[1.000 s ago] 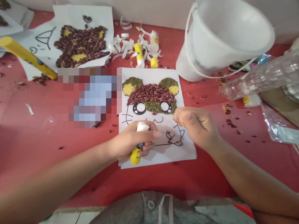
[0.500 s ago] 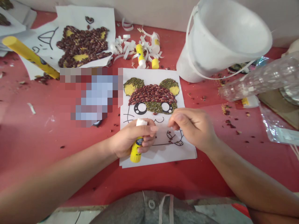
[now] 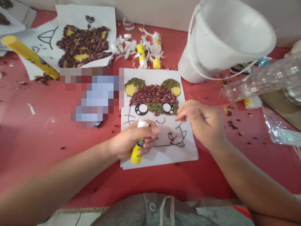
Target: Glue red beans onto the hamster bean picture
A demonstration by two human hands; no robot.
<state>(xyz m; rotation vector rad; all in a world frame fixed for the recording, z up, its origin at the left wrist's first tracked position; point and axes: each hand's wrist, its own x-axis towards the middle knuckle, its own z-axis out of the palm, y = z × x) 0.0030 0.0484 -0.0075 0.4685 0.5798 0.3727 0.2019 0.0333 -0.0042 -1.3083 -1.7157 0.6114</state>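
Observation:
My left hand [image 3: 133,139] grips a yellow glue stick [image 3: 136,153] upright, its white end [image 3: 143,123] showing above my fingers. The stick stands over the lower left of a white paper sheet [image 3: 185,150]. The sheet carries a drawn animal face whose ears and top are covered in green and reddish-brown seeds [image 3: 153,95]. My right hand [image 3: 202,124] hovers over the sheet's right side, its bunched fingertips close to the green seeds under the right eye. No seed shows between those fingers. The lower body of the drawing is bare black outline.
A seed-covered picture [image 3: 82,47] lies at the back left beside a yellow tube [image 3: 28,51]. Paper curls [image 3: 124,47] and glue sticks [image 3: 141,56] lie behind the sheet. A white bucket [image 3: 223,40] and clear plastic bottle [image 3: 263,80] stand right. Seeds dot the red table [image 3: 47,163].
My right hand has risen and moved up and to the right over the sheet. The left hand and glue stick have stayed almost still since half a second ago.

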